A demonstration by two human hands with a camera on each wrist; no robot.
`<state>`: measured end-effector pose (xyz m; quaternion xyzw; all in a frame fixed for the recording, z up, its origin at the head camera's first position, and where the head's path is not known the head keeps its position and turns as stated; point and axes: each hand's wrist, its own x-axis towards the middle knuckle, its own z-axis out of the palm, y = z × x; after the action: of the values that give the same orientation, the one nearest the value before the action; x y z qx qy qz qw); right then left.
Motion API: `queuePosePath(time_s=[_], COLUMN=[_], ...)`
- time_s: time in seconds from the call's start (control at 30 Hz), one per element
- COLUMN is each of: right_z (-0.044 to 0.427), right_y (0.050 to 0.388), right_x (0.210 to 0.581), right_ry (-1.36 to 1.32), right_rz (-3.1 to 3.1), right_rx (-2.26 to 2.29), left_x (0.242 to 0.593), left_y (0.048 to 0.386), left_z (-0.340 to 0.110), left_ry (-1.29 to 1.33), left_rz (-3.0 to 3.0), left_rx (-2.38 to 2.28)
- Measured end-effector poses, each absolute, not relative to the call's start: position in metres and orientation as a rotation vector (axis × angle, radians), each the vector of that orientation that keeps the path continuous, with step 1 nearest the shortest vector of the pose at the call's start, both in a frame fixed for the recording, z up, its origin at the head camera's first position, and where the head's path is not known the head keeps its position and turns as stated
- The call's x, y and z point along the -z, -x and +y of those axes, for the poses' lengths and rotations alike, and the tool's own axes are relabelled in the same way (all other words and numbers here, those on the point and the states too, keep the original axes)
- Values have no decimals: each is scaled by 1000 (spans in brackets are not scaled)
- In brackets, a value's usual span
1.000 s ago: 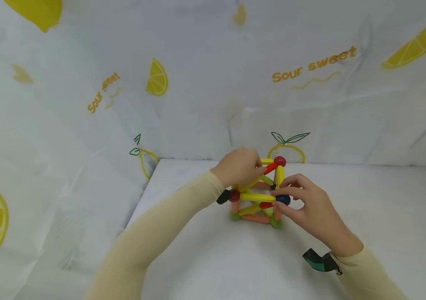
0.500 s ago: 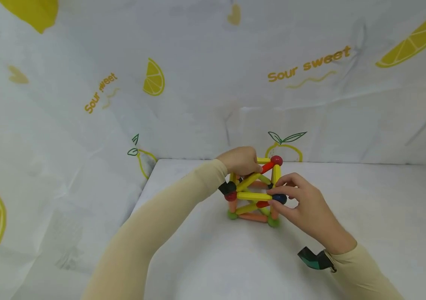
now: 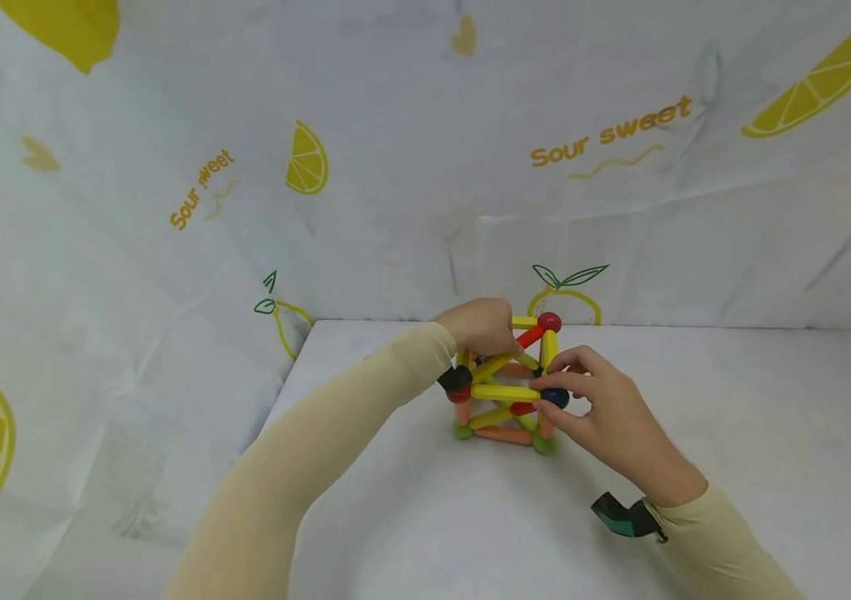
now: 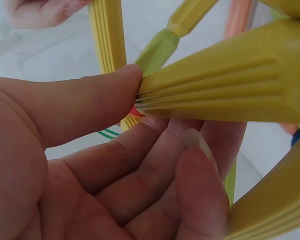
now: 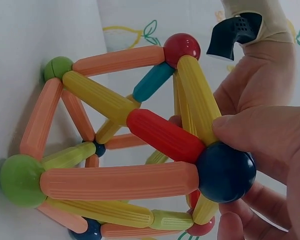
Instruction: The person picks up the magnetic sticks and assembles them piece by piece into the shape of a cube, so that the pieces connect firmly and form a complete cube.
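A cube-like frame of magnetic sticks and balls (image 3: 503, 392) stands on the white table. Reaching over its top, my left hand (image 3: 479, 327) pinches, between thumb and fingers, the end of a yellow magnetic stick (image 4: 225, 75) where it meets a red piece. My right hand (image 3: 608, 404) grips the dark blue ball (image 5: 226, 171) at the near right top corner. The right thumb presses by the end of a yellow stick there. A red stick (image 5: 165, 135) and an orange stick (image 5: 120, 181) meet this ball. Red balls mark other top corners; green balls (image 5: 23, 180) sit at the base.
The white tabletop (image 3: 410, 517) reaches out in front of and to the right of the frame. Behind stands a white sheet (image 3: 395, 167) with lemon prints and lettering. A dark strap piece (image 3: 628, 517) sticks out from the right wrist.
My left wrist has shifted slightly right and up over the frame, its fingers still at the top stick. The right hand keeps its grip on the blue ball. The head view has shifted slightly.
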<state>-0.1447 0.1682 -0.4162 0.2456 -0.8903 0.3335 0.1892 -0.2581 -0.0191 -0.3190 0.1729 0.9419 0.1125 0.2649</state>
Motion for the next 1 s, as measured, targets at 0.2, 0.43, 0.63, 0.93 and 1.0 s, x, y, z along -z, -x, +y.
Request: queuePosePath(time_s=[0.2, 0.43, 0.63, 0.93, 1.0], right_z=[165, 166, 168, 176, 174], right_y=[146, 146, 142, 137, 137], right_x=[416, 414, 412, 415, 417], right_ry=[-702, -693, -692, -595, -581], right_rz=[-2513, -2539, -2553, -2600, -2606], right_rx=[-952, -926, -915, -873, -870], left_x=[313, 320, 361, 392, 390], left_y=[245, 196, 159, 147, 149], left_z=[-37, -102, -158, -182, -173], left_ry=[-498, -636, -664, -752, -794], left_rz=[2626, 2907, 3026, 2950, 2938], left_rx=[-380, -748, -799, -747, -774])
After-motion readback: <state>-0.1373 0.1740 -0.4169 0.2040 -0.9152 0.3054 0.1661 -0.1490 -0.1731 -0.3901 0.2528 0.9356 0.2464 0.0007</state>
